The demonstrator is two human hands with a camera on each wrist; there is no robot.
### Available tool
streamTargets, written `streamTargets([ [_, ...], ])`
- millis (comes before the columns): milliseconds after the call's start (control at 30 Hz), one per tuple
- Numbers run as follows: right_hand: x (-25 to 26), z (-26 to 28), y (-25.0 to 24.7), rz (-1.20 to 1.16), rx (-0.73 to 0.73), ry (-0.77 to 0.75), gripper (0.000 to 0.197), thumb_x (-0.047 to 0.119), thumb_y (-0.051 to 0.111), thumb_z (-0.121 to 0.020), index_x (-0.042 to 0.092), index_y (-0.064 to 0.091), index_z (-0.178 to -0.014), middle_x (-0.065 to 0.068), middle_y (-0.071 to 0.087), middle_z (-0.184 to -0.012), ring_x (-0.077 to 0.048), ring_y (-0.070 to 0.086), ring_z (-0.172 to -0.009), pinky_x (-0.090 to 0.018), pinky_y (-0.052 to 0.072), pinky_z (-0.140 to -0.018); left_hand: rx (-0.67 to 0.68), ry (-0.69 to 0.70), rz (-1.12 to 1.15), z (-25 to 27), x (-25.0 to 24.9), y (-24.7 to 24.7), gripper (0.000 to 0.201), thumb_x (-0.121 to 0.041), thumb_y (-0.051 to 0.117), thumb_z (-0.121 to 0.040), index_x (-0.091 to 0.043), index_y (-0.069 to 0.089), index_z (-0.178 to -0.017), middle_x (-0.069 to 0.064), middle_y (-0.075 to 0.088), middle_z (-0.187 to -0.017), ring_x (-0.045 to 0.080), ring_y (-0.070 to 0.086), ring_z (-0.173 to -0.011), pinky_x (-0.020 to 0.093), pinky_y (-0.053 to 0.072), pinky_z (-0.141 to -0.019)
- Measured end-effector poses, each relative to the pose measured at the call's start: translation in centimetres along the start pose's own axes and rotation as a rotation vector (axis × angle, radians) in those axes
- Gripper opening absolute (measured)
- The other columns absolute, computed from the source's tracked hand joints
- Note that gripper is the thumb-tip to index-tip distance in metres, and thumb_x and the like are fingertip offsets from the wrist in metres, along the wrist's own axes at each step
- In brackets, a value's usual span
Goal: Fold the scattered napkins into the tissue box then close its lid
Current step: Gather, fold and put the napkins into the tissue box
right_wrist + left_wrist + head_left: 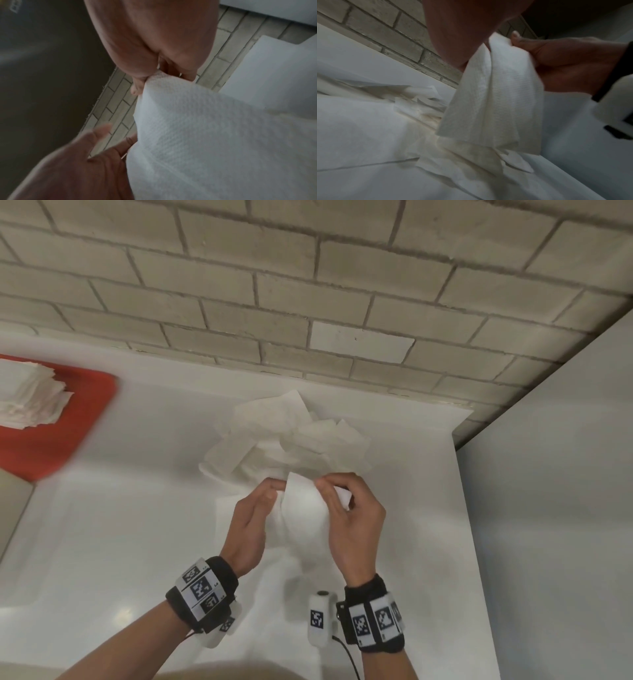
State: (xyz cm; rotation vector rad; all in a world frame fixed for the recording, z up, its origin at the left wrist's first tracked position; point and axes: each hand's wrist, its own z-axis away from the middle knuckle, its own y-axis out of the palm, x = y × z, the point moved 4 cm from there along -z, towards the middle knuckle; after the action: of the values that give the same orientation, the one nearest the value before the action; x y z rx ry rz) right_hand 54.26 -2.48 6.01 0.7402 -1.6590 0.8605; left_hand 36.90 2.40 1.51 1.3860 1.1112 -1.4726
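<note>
Napkin (303, 508), white, embossing clear only in wrist views, hangs doubled above table (102, 542); right hand (352, 522) pinches its top; left hand (251, 518) touches it, fingers straight; head view alone shows red tray (85, 405) at ten o'clock.

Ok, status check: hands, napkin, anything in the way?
Right hand pinches the napkin at its top; left hand open, fingers against its edge. Napkin held up over loose pile. Nothing blocking; red tray far left, stack on it.
</note>
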Motion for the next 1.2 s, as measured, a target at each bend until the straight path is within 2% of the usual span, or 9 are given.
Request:
streamTargets([
  [200, -3.2, -5.3, 2.2, 0.193, 0.007, 0.036, 0.019, 0.035, 0.066, -0.107, 0.020, 0.072, -0.097, 0.011, 0.074, -0.089, -0.006, 0.068, -0.082, -0.019, 0.047, -0.076, -0.129, 0.001, -0.152, -0.5, 0.1, -0.3, 0.019, -0.044, 0.064, -0.106, -0.026, 0.069, -0.106, -0.008, 0.078, -0.095, 0.017, 0.073, -0.083, 0.045, 0.059, -0.077],
  [300, -9.2, -13.7, 0.1, 0.507, -0.074, 0.154, 0.035, 0.043, 0.052, -0.112, 0.011, 0.066, -0.115, -0.014, 0.068, -0.111, -0.038, 0.066, -0.107, -0.038, 0.045, -0.091, -0.174, 0.000, -0.170, -0.6, 0.1, -1.6, 0.012, -0.036, 0.058, -0.109, -0.028, 0.064, -0.103, -0.014, 0.074, -0.091, 0.007, 0.067, -0.080, 0.028, 0.052, -0.073],
  [433, -15.2, -21.1, -0.5, 0.986, 0.272, 0.382, 0.059, 0.054, 0.066, -0.100, 0.021, 0.051, -0.147, -0.015, 0.044, -0.150, -0.047, 0.046, -0.136, -0.056, 0.044, -0.110, -0.229, 0.034, -0.245, -0.5, -0.2, -3.6, 0.021, -0.044, 0.050, -0.108, -0.024, 0.055, -0.107, -0.020, 0.071, -0.093, 0.004, 0.065, -0.080, 0.018, 0.046, -0.066],
  [600, -17.5, -22.8, 1.1, 1.025, 0.497, 0.305, 0.050, 0.047, 0.079, -0.093, 0.016, 0.070, -0.131, -0.013, 0.056, -0.140, -0.039, 0.050, -0.131, -0.046, 0.046, -0.107, -0.319, 0.057, -0.120, -1.1, 0.0, -5.3, 0.014, -0.045, 0.056, -0.107, -0.045, 0.044, -0.115, -0.012, 0.077, -0.091, 0.011, 0.070, -0.076, 0.029, 0.054, -0.066],
  [733, -14.7, -23.1, -0.5, 0.666, 0.356, 0.244, 0.026, 0.025, 0.079, -0.096, 0.012, 0.068, -0.115, -0.004, 0.069, -0.123, -0.031, 0.063, -0.123, -0.027, 0.041, -0.093, -0.309, 0.076, -0.070, -1.5, 0.0, -5.8, 0.036, -0.030, 0.057, -0.109, -0.038, 0.038, -0.137, 0.008, 0.078, -0.089, 0.031, 0.072, -0.069, 0.041, 0.058, -0.062],
  [833, -8.1, -22.0, -1.5, 0.483, 0.172, 0.072, 0.034, 0.012, 0.077, -0.095, 0.016, 0.060, -0.123, 0.002, 0.065, -0.119, -0.020, 0.066, -0.105, -0.006, 0.041, -0.076, -0.213, 0.110, -0.296, -1.8, 0.1, -5.5, 0.037, -0.002, 0.049, -0.109, -0.035, 0.065, -0.114, -0.007, 0.069, -0.082, 0.019, 0.054, -0.062, 0.034, 0.042, -0.060],
  [933, -0.2, -19.5, -2.1, 0.359, 0.036, -0.177, 0.050, 0.014, 0.079, -0.095, 0.024, 0.056, -0.138, 0.006, 0.066, -0.120, -0.003, 0.060, -0.090, 0.002, 0.040, -0.076, -0.108, 0.025, -0.232, -2.1, -0.6, -4.5, 0.040, 0.000, 0.046, -0.104, -0.025, 0.078, -0.102, -0.013, 0.076, -0.106, 0.006, 0.066, -0.093, 0.023, 0.044, -0.081],
  [1033, 5.2, -13.9, -1.3, 0.368, 0.062, -0.535, 0.033, 0.013, 0.081, -0.097, 0.017, 0.070, -0.127, 0.010, 0.073, -0.115, 0.000, 0.066, -0.089, -0.010, 0.051, -0.082, -0.013, -0.085, -0.041, -2.5, -1.0, -2.9, 0.046, -0.035, 0.040, -0.107, -0.015, 0.081, -0.108, -0.001, 0.077, -0.122, 0.019, 0.067, -0.119, 0.038, 0.046, -0.105],
  [1200, 4.9, -1.3, 1.3, 0.449, 0.398, -1.009, 0.019, 0.000, 0.068, -0.104, 0.012, 0.082, -0.104, -0.003, 0.078, -0.113, -0.028, 0.074, -0.101, -0.040, 0.055, -0.095, 0.058, -0.377, 0.571, -3.0, -2.7, -1.0, 0.080, -0.072, 0.032, -0.100, -0.011, 0.072, -0.134, 0.019, 0.072, -0.135, 0.036, 0.071, -0.123, 0.047, 0.056, -0.102],
])
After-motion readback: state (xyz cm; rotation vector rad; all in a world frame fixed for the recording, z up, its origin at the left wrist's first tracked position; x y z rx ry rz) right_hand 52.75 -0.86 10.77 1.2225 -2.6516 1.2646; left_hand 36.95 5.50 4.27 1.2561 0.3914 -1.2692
